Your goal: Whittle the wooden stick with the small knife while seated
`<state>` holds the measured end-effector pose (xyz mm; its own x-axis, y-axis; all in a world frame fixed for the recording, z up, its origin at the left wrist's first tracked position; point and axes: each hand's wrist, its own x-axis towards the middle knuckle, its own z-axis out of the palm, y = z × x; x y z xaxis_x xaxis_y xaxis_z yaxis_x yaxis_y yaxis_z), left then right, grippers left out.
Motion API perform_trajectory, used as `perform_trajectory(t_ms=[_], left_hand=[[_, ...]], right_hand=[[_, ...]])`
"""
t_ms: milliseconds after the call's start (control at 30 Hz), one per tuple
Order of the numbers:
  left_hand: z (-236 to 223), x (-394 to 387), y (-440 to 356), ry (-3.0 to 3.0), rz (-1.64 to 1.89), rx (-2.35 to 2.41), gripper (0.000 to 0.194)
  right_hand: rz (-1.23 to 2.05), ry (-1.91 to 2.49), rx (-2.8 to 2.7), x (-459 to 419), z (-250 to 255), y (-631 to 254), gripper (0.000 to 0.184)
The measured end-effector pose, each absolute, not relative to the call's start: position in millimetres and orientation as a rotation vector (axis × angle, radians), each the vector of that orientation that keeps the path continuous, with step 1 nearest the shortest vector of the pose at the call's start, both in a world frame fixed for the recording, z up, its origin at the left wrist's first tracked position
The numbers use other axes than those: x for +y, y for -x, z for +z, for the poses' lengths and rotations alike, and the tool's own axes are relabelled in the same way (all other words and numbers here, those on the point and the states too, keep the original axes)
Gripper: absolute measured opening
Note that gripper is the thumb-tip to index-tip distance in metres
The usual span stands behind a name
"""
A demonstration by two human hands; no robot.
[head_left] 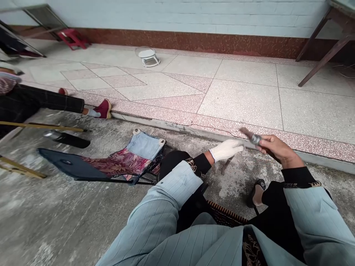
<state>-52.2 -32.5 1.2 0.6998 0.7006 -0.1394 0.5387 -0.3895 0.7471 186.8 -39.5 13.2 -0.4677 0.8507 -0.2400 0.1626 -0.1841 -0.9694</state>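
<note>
A white knitted glove covers my left hand, which is closed, with its fingers pointing right. A thin brown stick-like piece juts down from under the fingers; its upper part is hidden by the glove. Just to the right, my bare right hand is closed around a short tool. This tool has a silver coiled band and a blurred brown end pointing up and left; its exact kind is unclear. The two hands are close together, above the concrete near the low step.
To the left stands a low folding chair with a patterned seat. A black flask is beside it. Another person's leg and red shoe rest at the step edge. A white stool, a red stool and a wooden table stand farther back.
</note>
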Motion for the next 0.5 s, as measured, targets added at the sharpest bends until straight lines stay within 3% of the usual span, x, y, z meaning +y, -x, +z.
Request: perform_trajectory(t_ms=[133, 300, 433, 500], left_hand=[[-2, -34, 44, -2.15, 0.142, 0.82, 0.028], [0, -30, 48, -2.388, 0.097, 0.821, 0.031], [8, -23, 57, -2.421, 0.127, 0.851, 0.029], [9, -18, 60, -2.342, 0.168, 0.887, 0.03]], right_hand=[[1.347, 1.416, -1.35, -26, 7, -184, 0.048], [0.836, 2.011, -1.998, -17, 2, -184, 0.056], [1.482, 1.591, -2.557, -26, 13, -183, 0.047], [1.666, 1.348, -2.47, -30, 20, -183, 0.05]])
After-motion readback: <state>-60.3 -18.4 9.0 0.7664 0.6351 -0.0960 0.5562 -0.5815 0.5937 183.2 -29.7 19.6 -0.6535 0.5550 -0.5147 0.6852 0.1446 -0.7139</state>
